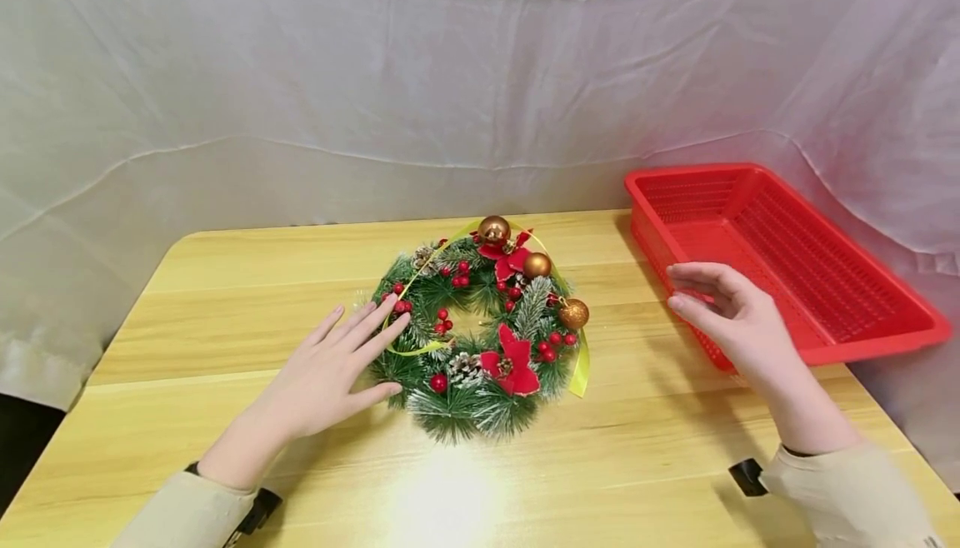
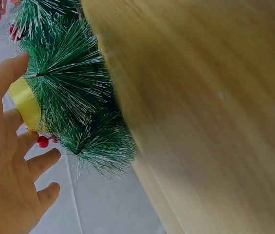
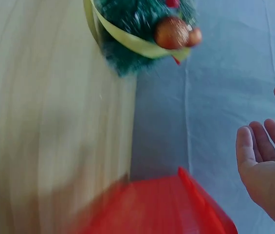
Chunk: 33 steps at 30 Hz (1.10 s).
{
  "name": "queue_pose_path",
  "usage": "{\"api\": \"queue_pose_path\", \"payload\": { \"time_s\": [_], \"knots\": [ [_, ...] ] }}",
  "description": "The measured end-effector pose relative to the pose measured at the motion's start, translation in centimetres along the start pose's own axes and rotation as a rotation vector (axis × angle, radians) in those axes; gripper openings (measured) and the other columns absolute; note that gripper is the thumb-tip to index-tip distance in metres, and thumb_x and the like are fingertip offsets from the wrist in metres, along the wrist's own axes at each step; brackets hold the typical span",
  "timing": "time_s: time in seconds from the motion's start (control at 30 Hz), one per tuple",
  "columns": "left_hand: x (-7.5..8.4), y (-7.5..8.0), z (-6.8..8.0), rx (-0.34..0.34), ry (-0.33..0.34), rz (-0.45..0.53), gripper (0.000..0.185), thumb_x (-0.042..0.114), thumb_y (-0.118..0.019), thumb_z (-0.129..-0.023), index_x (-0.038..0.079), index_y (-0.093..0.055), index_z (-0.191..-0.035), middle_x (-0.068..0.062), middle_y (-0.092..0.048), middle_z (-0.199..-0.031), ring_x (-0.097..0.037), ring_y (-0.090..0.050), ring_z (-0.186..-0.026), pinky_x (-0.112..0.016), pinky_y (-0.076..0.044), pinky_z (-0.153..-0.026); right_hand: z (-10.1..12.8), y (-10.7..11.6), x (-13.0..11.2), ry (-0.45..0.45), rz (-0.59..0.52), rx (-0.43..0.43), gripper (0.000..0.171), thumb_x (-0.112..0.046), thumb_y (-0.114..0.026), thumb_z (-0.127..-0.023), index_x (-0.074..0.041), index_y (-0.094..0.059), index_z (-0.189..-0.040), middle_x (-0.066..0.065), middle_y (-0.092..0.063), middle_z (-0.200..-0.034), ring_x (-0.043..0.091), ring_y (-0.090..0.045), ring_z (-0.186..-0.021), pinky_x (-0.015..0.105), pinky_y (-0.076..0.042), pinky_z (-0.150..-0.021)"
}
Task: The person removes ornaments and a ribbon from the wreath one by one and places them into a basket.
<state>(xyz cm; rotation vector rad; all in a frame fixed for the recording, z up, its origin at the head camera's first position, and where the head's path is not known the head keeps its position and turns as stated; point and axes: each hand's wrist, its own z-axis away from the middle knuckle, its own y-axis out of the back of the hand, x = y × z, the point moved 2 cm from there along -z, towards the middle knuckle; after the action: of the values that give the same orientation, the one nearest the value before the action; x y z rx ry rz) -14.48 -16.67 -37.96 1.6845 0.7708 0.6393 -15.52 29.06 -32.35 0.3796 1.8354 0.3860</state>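
A green Christmas wreath (image 1: 450, 406) lies flat on the table, trimmed with red berries, red flowers (image 1: 517, 365), pine cones and several copper-gold balls (image 1: 537, 265). A thin yellow ribbon (image 1: 580, 373) loops over it and hangs off its right side. My left hand (image 1: 322, 377), fingers spread and straight, is over the wreath's left edge; in the left wrist view the wreath's needles (image 2: 69, 73) are close to the thumb and fingers. To the right of the wreath my right hand (image 1: 731, 315) hovers beside the red basket (image 1: 825, 354), fingers loosely bent, holding nothing.
The red plastic basket with perforated walls stands at the table's right side, angled toward the corner. Pale fabric (image 1: 450, 73) hangs behind the wooden table (image 1: 225, 298). Bare wood shows left of the wreath and in front of it.
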Motion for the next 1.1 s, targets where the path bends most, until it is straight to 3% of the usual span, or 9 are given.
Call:
{"api": "queue_pose_path", "payload": {
  "time_s": [0.3, 0.67, 0.93, 1.1],
  "knots": [
    [0.0, -0.1, 0.1, -0.012, 0.008, -0.002, 0.081, 0.063, -0.048, -0.090, 0.024, -0.019, -0.154, -0.001, -0.010, -0.160, -0.026, -0.016, -0.144, -0.047, -0.006, -0.117, -1.0, -3.9, 0.7, 0.030, -0.098, -0.120, 0.038, -0.003, -0.066, -0.089, 0.003, -0.055, -0.124, 0.001, -0.062, -0.116, 0.011, -0.059, -0.108, 0.019, -0.049, -0.089],
    [0.0, -0.1, 0.0, -0.012, 0.004, -0.005, 0.081, 0.063, -0.048, -0.090, 0.023, -0.018, -0.154, -0.001, -0.010, -0.160, -0.029, -0.020, -0.142, -0.046, -0.004, -0.117, -1.6, -6.8, 1.7, 0.036, -0.185, -0.164, 0.038, 0.001, -0.067, -0.087, 0.008, -0.055, -0.122, 0.000, -0.062, -0.114, 0.013, -0.059, -0.107, 0.022, -0.050, -0.090],
    [0.0, -0.1, 0.0, -0.009, -0.003, -0.007, 0.081, 0.063, -0.047, -0.090, 0.022, -0.019, -0.154, -0.001, -0.010, -0.160, -0.029, -0.020, -0.142, -0.046, -0.004, -0.117, -1.9, -8.3, 2.1, 0.003, -0.171, -0.174, 0.041, -0.002, -0.070, -0.085, 0.008, -0.055, -0.122, 0.025, -0.056, -0.122, 0.022, -0.057, -0.111, 0.030, -0.047, -0.096],
    [0.0, -0.2, 0.0, -0.010, -0.004, -0.007, 0.080, 0.062, -0.048, -0.090, 0.022, -0.020, -0.154, -0.001, -0.010, -0.160, -0.029, -0.020, -0.142, -0.046, -0.005, -0.117, -2.0, -9.1, 2.3, -0.015, -0.167, -0.207, 0.044, 0.000, -0.071, -0.084, 0.007, -0.054, -0.124, 0.025, -0.055, -0.125, 0.032, -0.056, -0.115, 0.035, -0.046, -0.097]
  ]
}}
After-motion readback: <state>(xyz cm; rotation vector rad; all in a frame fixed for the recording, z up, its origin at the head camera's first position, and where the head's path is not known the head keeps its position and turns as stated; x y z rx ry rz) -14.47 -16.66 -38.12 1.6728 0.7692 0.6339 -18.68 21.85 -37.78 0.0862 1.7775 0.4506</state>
